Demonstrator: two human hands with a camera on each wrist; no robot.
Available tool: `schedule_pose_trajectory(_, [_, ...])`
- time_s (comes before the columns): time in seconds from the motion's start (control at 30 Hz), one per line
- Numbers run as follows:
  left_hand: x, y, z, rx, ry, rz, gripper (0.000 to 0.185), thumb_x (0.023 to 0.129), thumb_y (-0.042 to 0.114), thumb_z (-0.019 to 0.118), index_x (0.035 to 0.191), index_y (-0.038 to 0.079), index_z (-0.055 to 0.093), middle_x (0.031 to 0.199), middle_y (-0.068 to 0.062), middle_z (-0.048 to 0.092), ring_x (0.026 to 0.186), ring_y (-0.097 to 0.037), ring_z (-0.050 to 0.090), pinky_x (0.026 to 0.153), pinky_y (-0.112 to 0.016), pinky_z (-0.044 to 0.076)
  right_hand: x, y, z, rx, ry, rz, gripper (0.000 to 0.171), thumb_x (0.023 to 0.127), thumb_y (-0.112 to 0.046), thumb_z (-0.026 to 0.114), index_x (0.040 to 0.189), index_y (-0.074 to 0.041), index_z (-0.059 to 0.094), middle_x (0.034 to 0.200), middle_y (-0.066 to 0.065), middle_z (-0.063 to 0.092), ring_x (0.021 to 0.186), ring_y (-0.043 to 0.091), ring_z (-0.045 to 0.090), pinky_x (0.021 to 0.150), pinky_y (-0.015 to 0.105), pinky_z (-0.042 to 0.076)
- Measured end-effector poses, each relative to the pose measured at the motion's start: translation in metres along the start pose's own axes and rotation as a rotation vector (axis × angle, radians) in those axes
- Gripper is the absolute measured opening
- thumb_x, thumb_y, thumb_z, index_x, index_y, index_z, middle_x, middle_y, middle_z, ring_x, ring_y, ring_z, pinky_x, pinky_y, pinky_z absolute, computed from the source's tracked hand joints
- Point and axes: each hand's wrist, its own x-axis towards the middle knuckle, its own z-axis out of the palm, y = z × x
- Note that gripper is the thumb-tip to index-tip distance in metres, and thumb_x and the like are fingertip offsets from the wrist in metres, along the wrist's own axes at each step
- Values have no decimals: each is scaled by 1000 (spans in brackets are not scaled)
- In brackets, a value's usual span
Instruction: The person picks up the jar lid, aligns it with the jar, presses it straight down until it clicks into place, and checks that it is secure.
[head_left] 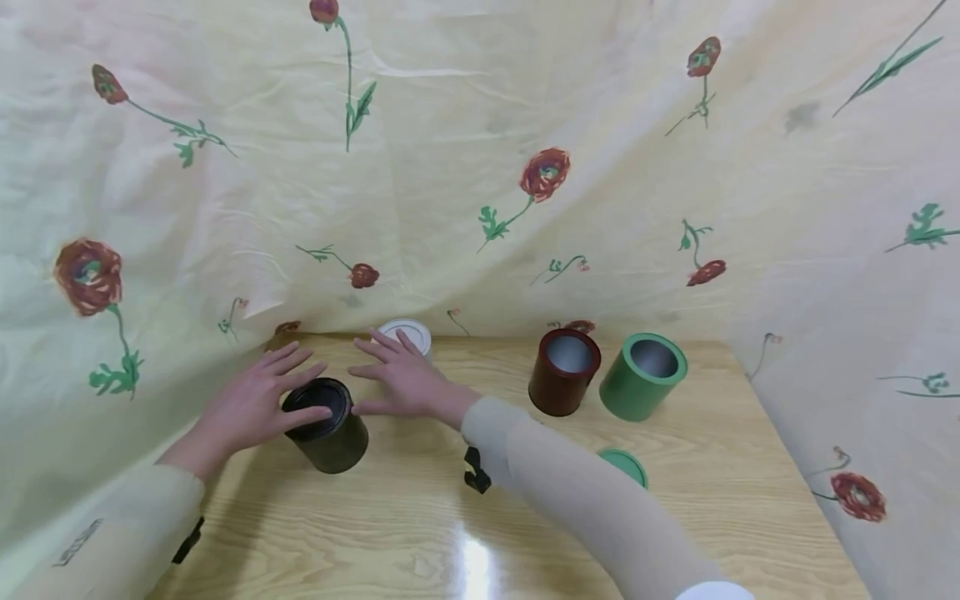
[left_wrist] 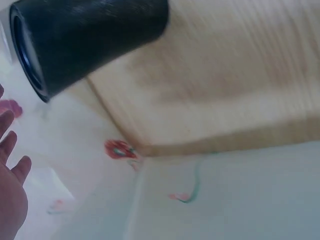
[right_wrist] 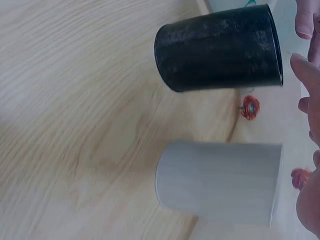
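Note:
A black can (head_left: 335, 443) stands upright at the left of the table, its top dark and recessed. My left hand (head_left: 251, 406) hovers at its left rim, fingers spread, thumb over the top. On the other side my right hand (head_left: 407, 382) reaches in with straight, spread fingers, thumb close to the rim; contact is unclear. Behind the right hand stands a white can (head_left: 417, 332) with a white top, partly hidden by the fingers. The right wrist view shows the black can (right_wrist: 220, 50) and the white can (right_wrist: 220, 182) side by side below the hand's edge.
Right of centre stand a dark red can (head_left: 558, 387) and a green can (head_left: 633, 392), both uncovered with silvery insides. A green lid (head_left: 626, 465) lies on the wooden table (head_left: 375, 533), partly behind the right sleeve. Flowered cloth (head_left: 420, 208) walls the back and sides.

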Motion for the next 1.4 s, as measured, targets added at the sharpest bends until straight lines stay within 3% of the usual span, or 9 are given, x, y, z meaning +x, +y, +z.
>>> schedule_pose_trajectory(0.4, [36, 36, -1, 3, 52, 177, 74, 88, 58, 81, 145, 11, 69, 156, -20, 57, 148, -44, 48, 119, -62, 40, -53, 29, -22, 96, 57, -29, 64, 99, -51, 74, 151, -15, 64, 174, 12, 32, 165, 34, 14, 131, 64, 7])
schedule_pose_trajectory(0.57, [52, 53, 4, 12, 28, 241, 78, 89, 61, 78, 149, 13, 66, 158, -19, 55, 150, -43, 46, 124, -60, 35, -85, 45, -26, 132, 106, -40, 62, 98, -48, 76, 148, -11, 66, 171, 17, 36, 163, 39, 19, 131, 64, 7])
schedule_pose_trajectory(0.9, [76, 90, 15, 9, 0, 279, 79, 89, 66, 76, 152, 20, 64, 161, -14, 53, 154, -38, 42, 125, -61, 32, -143, 70, -31, 75, 112, 28, 67, 97, -53, 76, 151, -15, 64, 174, 10, 33, 165, 33, 17, 131, 63, 8])
schedule_pose_trajectory(1.23, [95, 125, 22, -26, -62, 281, 82, 92, 72, 69, 156, 21, 59, 166, -11, 48, 159, -33, 34, 129, -58, 26, -186, 80, -37, 69, 181, 76, 68, 92, -47, 83, 148, -11, 66, 170, 15, 39, 163, 39, 22, 129, 68, 10])
schedule_pose_trajectory(1.4, [102, 139, 30, -36, -47, 283, 83, 92, 73, 68, 156, 22, 59, 167, -10, 46, 159, -32, 34, 129, -59, 25, -206, 85, -38, 83, 193, 106, 69, 90, -44, 86, 148, -12, 66, 170, 14, 39, 163, 40, 21, 129, 69, 11])
